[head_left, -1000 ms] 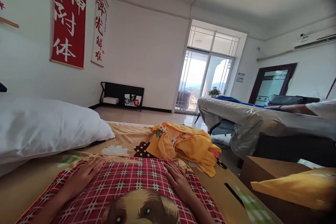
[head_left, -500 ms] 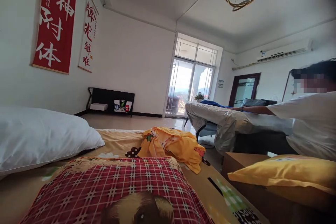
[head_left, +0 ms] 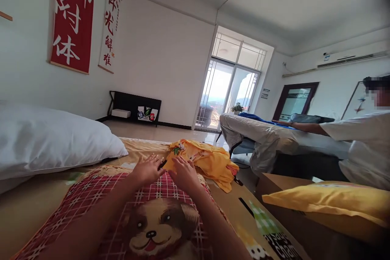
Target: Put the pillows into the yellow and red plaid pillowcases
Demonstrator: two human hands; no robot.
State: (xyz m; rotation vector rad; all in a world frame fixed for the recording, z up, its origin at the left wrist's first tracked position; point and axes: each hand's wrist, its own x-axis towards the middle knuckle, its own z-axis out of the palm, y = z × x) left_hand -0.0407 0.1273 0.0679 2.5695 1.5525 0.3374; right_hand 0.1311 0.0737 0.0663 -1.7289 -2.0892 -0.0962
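A red plaid pillow (head_left: 100, 199) with a cartoon dog on it lies on the bed in front of me. My left hand (head_left: 148, 169) rests flat on its far edge with the fingers spread, holding nothing. Beside it, my right hand (head_left: 185, 173) also lies flat and open on the pillow's far edge. Just beyond both hands sits a crumpled yellow cloth (head_left: 207, 161).
A large white pillow (head_left: 51, 140) lies at the left on the tan bedsheet (head_left: 30, 207). A yellow pillow (head_left: 329, 201) rests on a brown box (head_left: 292, 219) at the right. Another person in a white shirt (head_left: 362, 146) leans over a neighbouring bed (head_left: 274, 140).
One second ago both hands lay apart on the pillow, then left the view. Now they are back, close together at the pillow's far edge. The camera has shifted.
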